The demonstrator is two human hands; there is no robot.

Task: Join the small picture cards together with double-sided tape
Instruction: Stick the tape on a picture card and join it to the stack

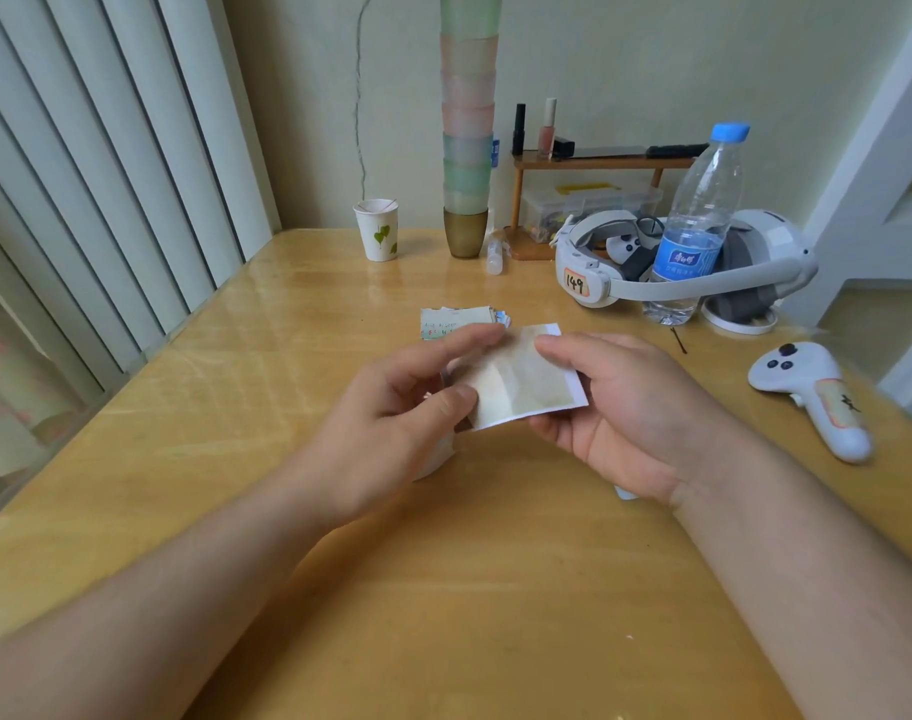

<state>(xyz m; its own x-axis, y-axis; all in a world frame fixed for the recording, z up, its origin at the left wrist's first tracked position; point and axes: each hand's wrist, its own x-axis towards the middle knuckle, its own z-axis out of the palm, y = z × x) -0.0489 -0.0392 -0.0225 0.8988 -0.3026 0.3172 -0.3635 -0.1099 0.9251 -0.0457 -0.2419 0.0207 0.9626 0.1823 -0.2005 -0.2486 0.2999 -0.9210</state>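
Currently, card: a small rectangular picture card (521,379) with a pale yellowish face and a white border is being held tilted above the middle of the surface (443,589), between both hands.
Left hand: the left hand (391,407) is pinching the card's left edge, its thumb lying on the near corner and its forefinger stretching over the top; the other fingers are curling loosely.
Right hand: the right hand (625,407) is cupping the card's right side from below, palm up, with a fingertip pressing on the upper face.
Card stack: a small pile of printed cards (461,319) is lying flat on the surface just beyond the hands, toward the far edge.
Surface: glossy, yellowish wood-grain.
Far edge: a paper cup (377,230) with a green leaf print and a tall stack of frosted pastel cups (467,122) are standing there.
Right side: a clear ribbed water bottle (695,226) with a blue cap is standing beside a white headset (599,262); a white controller (812,392) is lying near the right edge.
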